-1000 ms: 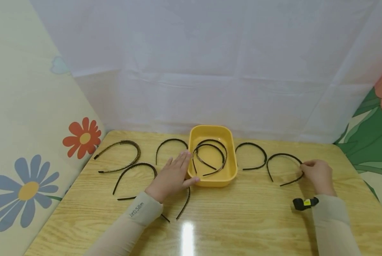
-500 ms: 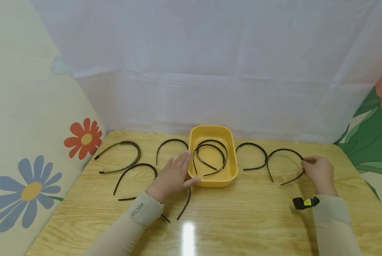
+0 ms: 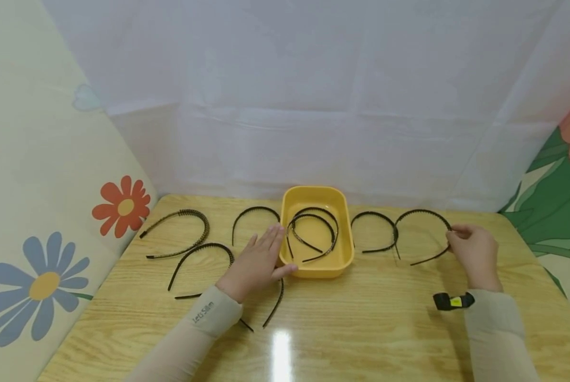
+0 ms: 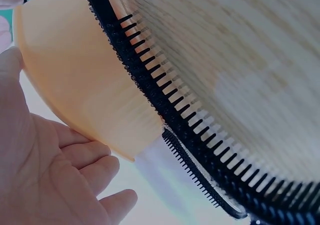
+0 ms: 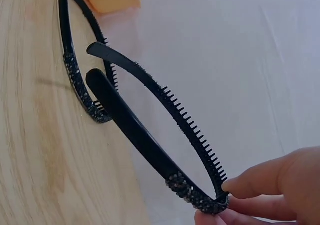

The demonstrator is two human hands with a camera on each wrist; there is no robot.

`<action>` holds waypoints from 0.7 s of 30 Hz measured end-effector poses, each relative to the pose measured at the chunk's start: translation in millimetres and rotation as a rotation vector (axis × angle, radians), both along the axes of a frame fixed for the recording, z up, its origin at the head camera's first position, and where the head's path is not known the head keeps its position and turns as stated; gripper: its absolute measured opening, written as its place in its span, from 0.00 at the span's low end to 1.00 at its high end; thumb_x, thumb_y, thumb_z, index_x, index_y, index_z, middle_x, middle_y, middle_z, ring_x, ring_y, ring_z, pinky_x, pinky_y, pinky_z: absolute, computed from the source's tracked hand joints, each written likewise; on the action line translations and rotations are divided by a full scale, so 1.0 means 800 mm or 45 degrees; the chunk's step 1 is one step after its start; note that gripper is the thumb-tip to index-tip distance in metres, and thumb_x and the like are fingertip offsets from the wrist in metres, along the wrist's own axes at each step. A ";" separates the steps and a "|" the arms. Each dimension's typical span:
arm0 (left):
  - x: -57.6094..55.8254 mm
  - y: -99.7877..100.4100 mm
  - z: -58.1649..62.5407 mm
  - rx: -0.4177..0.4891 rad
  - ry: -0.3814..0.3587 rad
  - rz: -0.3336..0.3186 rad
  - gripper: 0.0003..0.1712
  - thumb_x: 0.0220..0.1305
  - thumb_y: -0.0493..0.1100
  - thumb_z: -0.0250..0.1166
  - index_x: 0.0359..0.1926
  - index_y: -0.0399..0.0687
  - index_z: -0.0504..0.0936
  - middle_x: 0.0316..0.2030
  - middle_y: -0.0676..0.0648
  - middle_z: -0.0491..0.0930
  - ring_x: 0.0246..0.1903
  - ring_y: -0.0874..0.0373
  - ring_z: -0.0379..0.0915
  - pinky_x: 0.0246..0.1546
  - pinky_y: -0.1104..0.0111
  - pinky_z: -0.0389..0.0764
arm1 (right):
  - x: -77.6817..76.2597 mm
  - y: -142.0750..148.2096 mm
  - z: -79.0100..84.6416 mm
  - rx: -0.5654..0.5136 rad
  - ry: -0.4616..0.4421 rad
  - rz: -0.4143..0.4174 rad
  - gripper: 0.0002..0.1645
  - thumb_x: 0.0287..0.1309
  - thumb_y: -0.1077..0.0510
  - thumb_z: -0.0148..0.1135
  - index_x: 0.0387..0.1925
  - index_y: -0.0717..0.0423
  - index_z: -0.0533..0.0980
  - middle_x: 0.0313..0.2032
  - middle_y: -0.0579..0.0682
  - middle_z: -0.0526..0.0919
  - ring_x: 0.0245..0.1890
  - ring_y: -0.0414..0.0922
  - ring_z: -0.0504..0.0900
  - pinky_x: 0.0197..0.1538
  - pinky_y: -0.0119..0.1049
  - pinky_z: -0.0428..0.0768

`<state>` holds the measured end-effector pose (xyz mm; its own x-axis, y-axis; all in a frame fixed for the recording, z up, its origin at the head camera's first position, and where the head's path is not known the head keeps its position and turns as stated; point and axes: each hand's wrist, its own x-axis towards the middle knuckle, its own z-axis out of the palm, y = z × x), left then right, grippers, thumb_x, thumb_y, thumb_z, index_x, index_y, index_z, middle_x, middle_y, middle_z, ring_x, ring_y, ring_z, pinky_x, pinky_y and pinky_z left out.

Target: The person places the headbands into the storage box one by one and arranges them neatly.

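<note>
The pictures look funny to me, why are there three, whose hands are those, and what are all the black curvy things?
There is no machine here, just a person wearing three small cameras. The wide picture comes from a camera on the head, looking down at a wooden table. The two close-up pictures come from cameras on the wrists.

The black curvy things are headbands with little comb teeth. Several lie on the table, and two sit inside the yellow tray.

The left hand lies flat, fingers straight, against the tray's side, over a headband on the table.

The right hand pinches one headband at its curve. The right wrist picture shows its sparkly top and its ends up off the table.

The black and yellow thing is on the right wrist.
</note>
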<state>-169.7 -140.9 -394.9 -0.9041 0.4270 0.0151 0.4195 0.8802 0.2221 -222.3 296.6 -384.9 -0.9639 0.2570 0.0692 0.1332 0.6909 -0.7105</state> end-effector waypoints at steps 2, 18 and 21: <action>0.000 0.000 0.000 0.005 -0.010 0.002 0.55 0.73 0.69 0.52 0.79 0.32 0.45 0.78 0.34 0.45 0.78 0.41 0.41 0.76 0.42 0.48 | 0.001 -0.003 0.002 -0.033 -0.010 0.009 0.27 0.73 0.55 0.56 0.60 0.75 0.74 0.51 0.72 0.82 0.26 0.34 0.85 0.28 0.21 0.76; -0.004 -0.003 -0.007 -0.017 0.013 -0.005 0.55 0.73 0.69 0.52 0.79 0.32 0.45 0.78 0.34 0.46 0.78 0.41 0.41 0.75 0.42 0.49 | 0.003 -0.037 0.010 -0.289 0.045 0.093 0.28 0.73 0.56 0.58 0.64 0.73 0.71 0.54 0.71 0.79 0.25 0.23 0.80 0.36 0.27 0.86; -0.004 -0.002 -0.007 -0.018 0.019 -0.008 0.55 0.73 0.69 0.52 0.79 0.32 0.45 0.78 0.34 0.46 0.78 0.40 0.42 0.75 0.42 0.49 | 0.003 -0.044 0.012 -0.349 0.046 0.097 0.27 0.73 0.57 0.59 0.65 0.72 0.71 0.54 0.70 0.79 0.27 0.23 0.81 0.38 0.29 0.87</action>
<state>-172.8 -142.6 -400.3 -0.9012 0.4329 0.0221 0.4280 0.8806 0.2035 -220.3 261.6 -375.6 -0.9793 0.1980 0.0421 0.0594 0.4796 -0.8755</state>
